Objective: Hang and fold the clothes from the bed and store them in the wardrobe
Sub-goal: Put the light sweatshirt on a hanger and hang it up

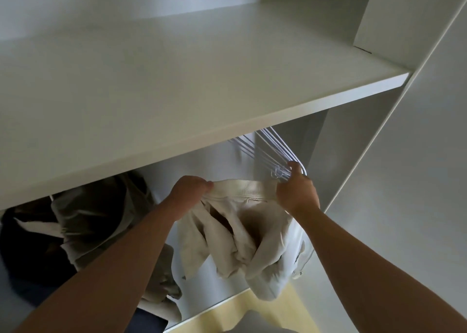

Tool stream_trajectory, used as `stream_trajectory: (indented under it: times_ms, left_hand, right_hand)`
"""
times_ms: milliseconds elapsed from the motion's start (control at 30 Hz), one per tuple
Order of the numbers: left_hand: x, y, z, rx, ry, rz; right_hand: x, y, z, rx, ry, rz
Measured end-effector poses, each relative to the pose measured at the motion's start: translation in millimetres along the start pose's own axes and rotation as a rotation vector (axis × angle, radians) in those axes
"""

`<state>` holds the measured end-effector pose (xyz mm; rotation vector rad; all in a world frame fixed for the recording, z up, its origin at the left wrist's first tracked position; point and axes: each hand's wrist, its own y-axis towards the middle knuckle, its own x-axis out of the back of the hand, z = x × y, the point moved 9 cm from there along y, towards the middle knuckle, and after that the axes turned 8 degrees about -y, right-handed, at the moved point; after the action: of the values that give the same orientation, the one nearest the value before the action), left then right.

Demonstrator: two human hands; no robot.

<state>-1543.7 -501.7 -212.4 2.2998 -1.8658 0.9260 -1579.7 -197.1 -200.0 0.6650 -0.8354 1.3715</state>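
Observation:
A cream garment [242,234] with a ribbed band hangs between my two hands under the wardrobe shelf [177,100]. My left hand [189,189] grips the left end of the band. At the band's right end, my right hand [297,193] holds the cloth, its fingers reaching up to several white wire hangers [273,153]. The hangers slant up behind the shelf, so their hooks and the rail are hidden.
Beige and dark clothes [83,221] hang at the left inside the wardrobe. A white side panel [394,181] stands close on the right. Pale wooden floor [227,307] shows below the garment.

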Motion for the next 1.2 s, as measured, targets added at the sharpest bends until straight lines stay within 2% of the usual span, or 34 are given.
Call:
stream_trajectory:
  times_ms: [233, 300, 367, 500, 633, 667, 733, 833, 967, 1000, 1067, 1100, 1200]
  left_hand:
    - [8, 2, -9, -0.101, 0.201, -0.042]
    - [8, 1, -12, -0.156, 0.200, -0.022]
    - [4, 3, -9, -0.131, 0.190, 0.039]
    - [5, 6, -10, -0.139, 0.216, 0.017]
    - [4, 3, -23, -0.236, 0.445, 0.011]
    - [-1, 1, -30, -0.330, 0.563, 0.026]
    - [0, 0, -36, -0.315, 0.622, -0.018]
    - [8, 4, -38, -0.268, 0.609, -0.088]
    - [8, 3, -30, -0.163, 0.469, -0.042]
    - [9, 2, -29, -0.151, 0.402, -0.053]
    - [11, 5, -27, -0.164, 0.428, -0.082]
    - [13, 8, -25, -0.160, 0.336, -0.097]
    - [13, 7, -17, -0.074, 0.225, -0.072]
  right_hand:
    - [-5, 1, -6, -0.039, 0.042, -0.002]
    - [-6, 3, -7, -0.052, 0.037, 0.008]
    - [-6, 6, -9, -0.068, 0.020, 0.021]
    - [-4, 16, -7, -0.082, 0.010, 0.037]
    - [1, 30, -6, -0.100, 0.018, 0.049]
    - [2, 34, -5, -0.099, 0.015, 0.051]
    - [5, 38, -5, -0.099, 0.026, 0.056]
    - [4, 38, -4, -0.091, -0.002, 0.050]
    - [6, 28, -1, -0.054, 0.017, -0.058]
    - [5, 28, -1, -0.051, 0.016, -0.056]
    - [1, 30, -4, -0.056, -0.011, -0.011]
    - [-1, 30, -5, -0.058, -0.026, 0.010]
    - [-5, 30, -6, -0.047, -0.069, 0.033]
